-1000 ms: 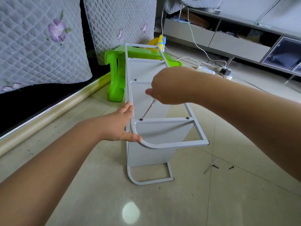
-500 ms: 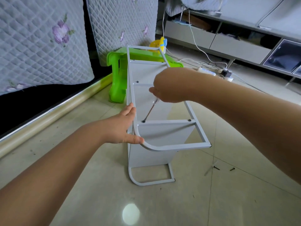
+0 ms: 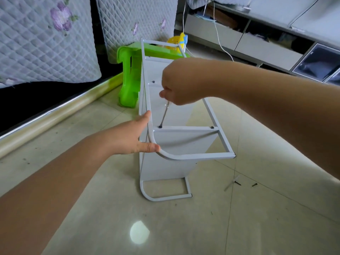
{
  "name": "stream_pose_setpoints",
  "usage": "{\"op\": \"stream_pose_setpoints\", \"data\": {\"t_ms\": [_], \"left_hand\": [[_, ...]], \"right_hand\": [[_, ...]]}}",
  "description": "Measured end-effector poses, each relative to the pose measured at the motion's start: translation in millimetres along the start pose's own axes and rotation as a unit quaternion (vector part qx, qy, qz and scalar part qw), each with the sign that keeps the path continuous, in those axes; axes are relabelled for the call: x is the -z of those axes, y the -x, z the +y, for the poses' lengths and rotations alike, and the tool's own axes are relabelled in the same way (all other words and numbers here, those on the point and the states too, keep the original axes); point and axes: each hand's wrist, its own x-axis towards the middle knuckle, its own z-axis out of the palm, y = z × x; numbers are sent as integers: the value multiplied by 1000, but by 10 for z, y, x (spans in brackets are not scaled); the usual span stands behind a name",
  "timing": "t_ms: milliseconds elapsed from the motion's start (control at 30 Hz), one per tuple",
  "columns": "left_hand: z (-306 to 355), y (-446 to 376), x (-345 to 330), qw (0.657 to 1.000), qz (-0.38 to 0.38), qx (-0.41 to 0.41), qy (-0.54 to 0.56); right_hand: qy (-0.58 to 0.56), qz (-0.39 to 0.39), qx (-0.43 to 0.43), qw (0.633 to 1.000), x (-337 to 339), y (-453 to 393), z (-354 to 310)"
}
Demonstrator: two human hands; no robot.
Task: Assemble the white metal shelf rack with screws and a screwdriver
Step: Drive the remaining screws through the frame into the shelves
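The right hand grips the screwdriver, its tip on a screw in the rack standing on the floor. The left hand, fingers straight, braces the rack's curved corner.

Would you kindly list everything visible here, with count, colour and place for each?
shelf rack: one, white, standing on the floor, centre.
screwdriver: one, clear handle and metal shaft, tip on the rack's near crossbar.
loose screws: two, dark, on the floor right of the rack.
stool: one, green, behind the rack.
quilted pads: two, grey with purple flowers, upper left.
cabinet: one, grey, upper right.
cables: white, hanging by the cabinet; count unclear.
floor: beige tiles.
left hand: steadies the rack's curved corner.
right hand: grips the screwdriver.
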Motion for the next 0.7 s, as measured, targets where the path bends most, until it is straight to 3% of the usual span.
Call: {"op": "stream_pose_setpoints", "data": {"t_ms": [200,367,500,600,700], "left_hand": [[-74,5,-149,981,110,-25,159],[-123,58,-188,956,134,-46,257],[-107,42,-264,957,222,-72,174],[-58,0,-349,933,335,-72,114],[-102,-40,-392,914,379,-128,64]], "right_hand": [[-17,-31,-19,999,-54,33,68],[-49,-34,10,998,-50,87,105],[-18,-13,40,999,-41,109,100],[-4,-5,44,999,-16,144,62],[-32,-4,15,999,-24,131,-33]]}}
